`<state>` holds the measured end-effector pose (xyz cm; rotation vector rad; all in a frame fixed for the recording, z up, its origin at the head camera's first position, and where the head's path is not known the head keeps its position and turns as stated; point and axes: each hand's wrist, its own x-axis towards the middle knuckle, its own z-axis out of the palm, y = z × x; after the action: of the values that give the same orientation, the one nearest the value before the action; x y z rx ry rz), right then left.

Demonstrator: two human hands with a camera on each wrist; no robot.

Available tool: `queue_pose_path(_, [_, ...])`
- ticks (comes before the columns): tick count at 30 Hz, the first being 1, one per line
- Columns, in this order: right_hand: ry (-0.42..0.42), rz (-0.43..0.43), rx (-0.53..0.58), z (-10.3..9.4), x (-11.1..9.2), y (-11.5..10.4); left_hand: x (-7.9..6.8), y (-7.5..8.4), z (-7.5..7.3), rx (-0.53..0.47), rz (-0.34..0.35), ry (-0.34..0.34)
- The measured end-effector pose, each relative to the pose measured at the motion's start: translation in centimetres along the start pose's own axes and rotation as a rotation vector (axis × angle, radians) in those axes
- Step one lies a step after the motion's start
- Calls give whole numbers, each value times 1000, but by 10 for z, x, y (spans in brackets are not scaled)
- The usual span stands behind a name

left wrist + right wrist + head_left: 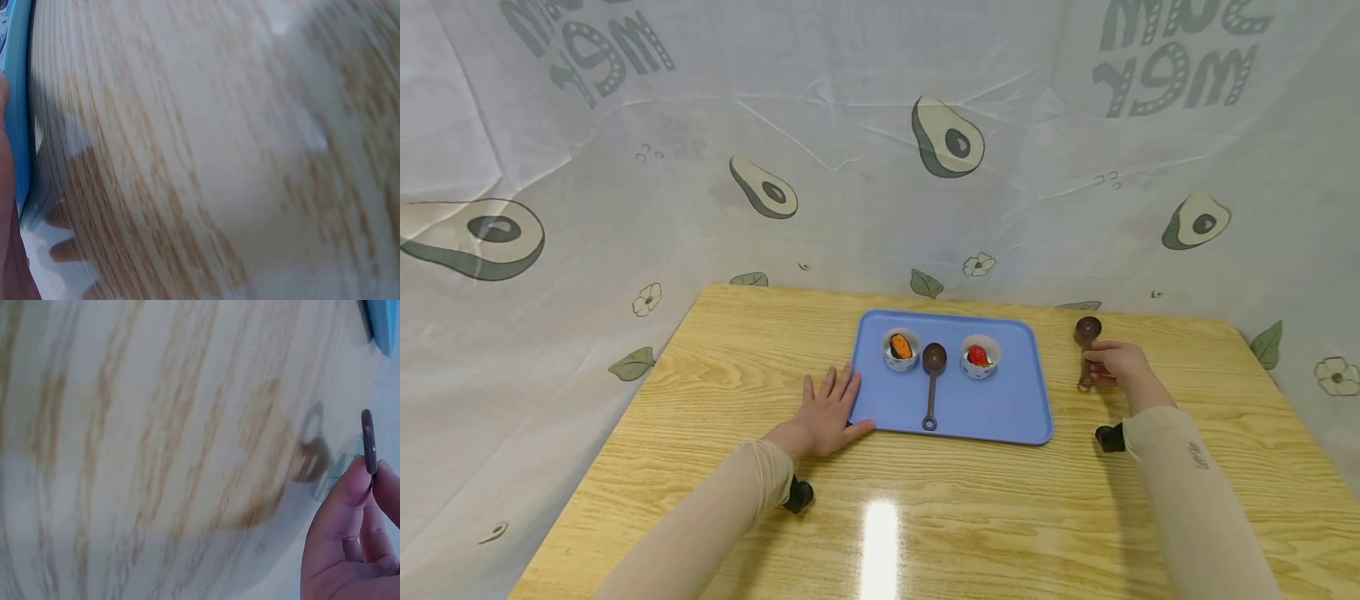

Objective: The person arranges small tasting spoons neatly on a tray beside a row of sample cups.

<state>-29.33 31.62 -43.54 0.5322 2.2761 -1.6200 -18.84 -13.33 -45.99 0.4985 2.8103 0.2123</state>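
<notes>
My right hand (1123, 367) pinches the handle of a brown spoon (1087, 330) to the right of the blue tray (1015, 417). In the right wrist view, thumb and fingertips grip that handle (369, 440) above the table. My left hand (829, 418) lies with fingers spread at the tray's lower left corner, touching its edge. A second brown spoon (933, 360) lies on the tray between two small white patterned cups. The left cup (900, 364) holds an orange and black piece (901, 346); the right cup (981, 371) holds a red piece (978, 356).
The pieces in the cups are too small to identify surely. Beneath the tray is a wood-grain table (970, 508) with a bright reflection near its front. A pale cloth (850, 225) printed with avocados hangs behind the table and along its sides.
</notes>
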Motion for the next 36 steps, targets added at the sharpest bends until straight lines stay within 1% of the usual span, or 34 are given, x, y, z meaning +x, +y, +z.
queue_pose_path(6, [-63, -3, 62, 1, -6, -2, 0, 0, -1, 12, -4, -16])
queue_pose_path(11, [-116, -8, 102, 3, -10, -4, -1, 2, -2, 11, 0, -7])
queue_pose_path(18, [-144, -31, 86, 10, -20, -11, -1, 1, 0, 0, 14, 4])
queue_pose_path(22, [-187, -34, 121, 14, -24, -14, 1, -1, 2, -6, 14, 5])
queue_pose_path(26, [-219, -42, 133, 20, -26, -15, 1, -2, 3, -4, 14, 6])
queue_pose_path(27, [-226, -47, 130, 21, -27, -16, 1, -2, 3, -1, 10, 1])
queue_pose_path(30, [-243, -58, 126, 25, -29, -17, 1, -2, 3, -8, 16, 14])
queue_pose_path(36, [-259, -59, 113, 31, -33, -17, 1, -1, 0, -4, 11, -1])
